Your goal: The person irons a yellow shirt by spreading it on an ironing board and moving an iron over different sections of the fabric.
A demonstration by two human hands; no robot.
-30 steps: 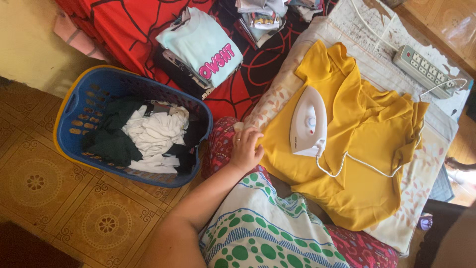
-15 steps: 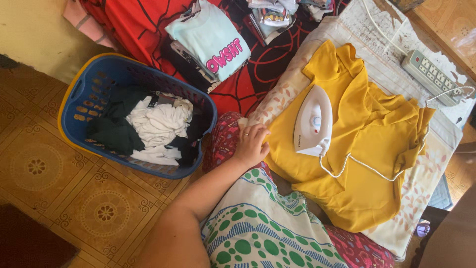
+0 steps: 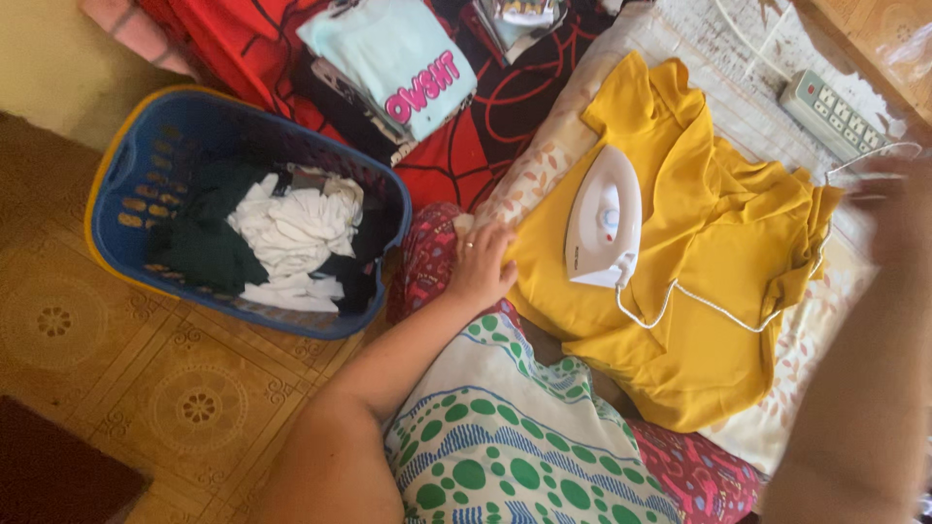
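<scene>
A yellow shirt lies spread on a pale padded cloth on the floor. A white iron rests flat on the shirt, its white cord looping across the fabric. My left hand presses on the shirt's left edge, fingers closed, a ring on one finger. My right hand is a blur at the right edge, raised above the shirt's right side; I cannot make out its fingers.
A blue laundry basket with white and dark clothes stands on the tiled floor at left. Folded clothes lie on a red and black sheet behind. A white power strip sits at upper right.
My right arm has swung into view at the right edge, blurred. The view has shifted slightly. My left hand stays on the shirt's edge and the iron has not moved.
</scene>
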